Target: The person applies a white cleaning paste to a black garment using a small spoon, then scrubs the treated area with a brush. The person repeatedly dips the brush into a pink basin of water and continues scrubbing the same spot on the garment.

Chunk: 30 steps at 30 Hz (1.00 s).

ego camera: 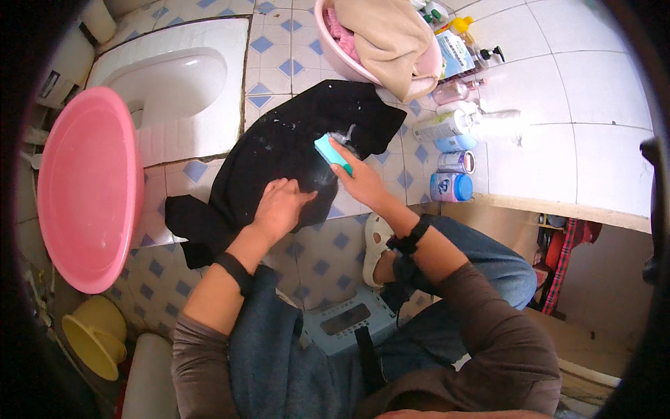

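Note:
A black garment [272, 141] lies spread on the tiled floor step, with white suds and small white flecks on it. My right hand [361, 180] grips a turquoise scrubbing brush [331, 152] against the cloth, beside the patch of suds [343, 137]. Its underside is hidden. To the left, my left hand [282, 204] rests on the garment's lower part, fingers curled and thumb pointing out, pressing the cloth. The garment's sleeve-like end [191, 217] trails over the step's edge.
A pink basin [89, 188] leans at the left by the white squat toilet [235, 78], above a yellow bucket [94, 335]. Another pink basin [327, 47] holds beige cloth [387, 42]. Bottles and a blue-lidded jar [451, 187] line the right wall. A grey-blue plastic stool [350, 319] is below me.

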{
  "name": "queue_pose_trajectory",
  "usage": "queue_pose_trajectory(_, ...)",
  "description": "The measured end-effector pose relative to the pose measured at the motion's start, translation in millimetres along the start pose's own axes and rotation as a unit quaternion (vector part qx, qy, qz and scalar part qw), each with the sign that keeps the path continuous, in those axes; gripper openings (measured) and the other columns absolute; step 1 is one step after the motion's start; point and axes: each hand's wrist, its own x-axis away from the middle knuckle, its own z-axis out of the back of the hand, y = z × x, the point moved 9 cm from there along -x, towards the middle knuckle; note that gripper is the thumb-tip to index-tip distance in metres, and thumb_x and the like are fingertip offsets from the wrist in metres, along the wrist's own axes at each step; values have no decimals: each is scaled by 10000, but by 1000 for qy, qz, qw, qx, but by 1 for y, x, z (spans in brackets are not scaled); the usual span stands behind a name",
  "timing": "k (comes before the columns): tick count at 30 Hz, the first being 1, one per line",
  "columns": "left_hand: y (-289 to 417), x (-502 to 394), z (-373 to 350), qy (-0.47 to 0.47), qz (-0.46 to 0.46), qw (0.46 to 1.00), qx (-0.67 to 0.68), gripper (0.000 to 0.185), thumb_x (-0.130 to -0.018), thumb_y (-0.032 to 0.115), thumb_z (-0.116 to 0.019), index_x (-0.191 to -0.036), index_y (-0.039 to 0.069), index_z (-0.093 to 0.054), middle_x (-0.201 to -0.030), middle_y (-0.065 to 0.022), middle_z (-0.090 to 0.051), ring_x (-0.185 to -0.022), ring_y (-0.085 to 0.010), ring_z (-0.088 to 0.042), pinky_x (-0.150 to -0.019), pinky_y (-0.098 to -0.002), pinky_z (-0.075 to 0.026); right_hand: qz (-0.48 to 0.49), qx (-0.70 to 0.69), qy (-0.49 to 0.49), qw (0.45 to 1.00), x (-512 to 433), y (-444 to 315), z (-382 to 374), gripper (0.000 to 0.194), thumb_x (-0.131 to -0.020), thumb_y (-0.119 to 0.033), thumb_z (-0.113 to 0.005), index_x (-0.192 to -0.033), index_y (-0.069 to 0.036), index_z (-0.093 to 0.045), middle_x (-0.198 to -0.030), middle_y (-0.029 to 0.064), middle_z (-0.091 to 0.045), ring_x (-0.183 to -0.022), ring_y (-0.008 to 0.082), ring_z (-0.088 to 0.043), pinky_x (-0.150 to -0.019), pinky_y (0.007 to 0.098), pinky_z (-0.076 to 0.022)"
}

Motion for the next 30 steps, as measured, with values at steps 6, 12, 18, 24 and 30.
queue_pose_trajectory(6,-2,1,-3,1,2,1000,1,373,-907,46,-717,-1214,220,-840,-912,-85,-605,-997,-288,-609,-981,-426,-449,-2,-69,43,997,29,-57,-12,664,-1032,-155,-670,-1646,-301,-465,-1318,256,-716,-1087,430,-736,-933,438,-572)
queue_pose_trajectory(12,-1,7,-5,23,-5,1000,-6,371,-877,54,-735,-1189,219,-852,-921,-102,-623,-994,-305,-608,-996,-435,-452,-63,39,11,997,25,-59,1,601,-1064,-263,-640,-1628,-386,-473,-1067,247,-756,-890,482,-722,-745,500,-580)
queue_pose_trajectory(18,-5,9,-8,27,11,1000,7,376,-872,32,-733,-1169,229,-853,-900,-89,-612,-983,-305,-605,-1013,-435,-451,-113,33,-122,986,25,-54,-22,606,-1045,-185,-670,-1613,-323,-511,-1461,196,-657,-1299,430,-654,-1069,426,-535)
queue_pose_trajectory(24,-3,11,-7,23,16,999,25,405,-876,16,-728,-1199,229,-846,-917,-92,-623,-1010,-313,-622,-1054,-445,-458,-106,30,39,993,25,-77,7,578,-1057,-230,-656,-1603,-363,-521,-1163,259,-726,-1019,458,-732,-875,441,-583)
queue_pose_trajectory(30,-3,11,-5,28,13,999,15,399,-894,25,-717,-1225,211,-838,-930,-109,-633,-1023,-323,-625,-1071,-447,-447,-62,34,51,996,15,-83,15,575,-1059,-216,-642,-1612,-307,-511,-1300,229,-723,-1025,435,-746,-870,441,-587)
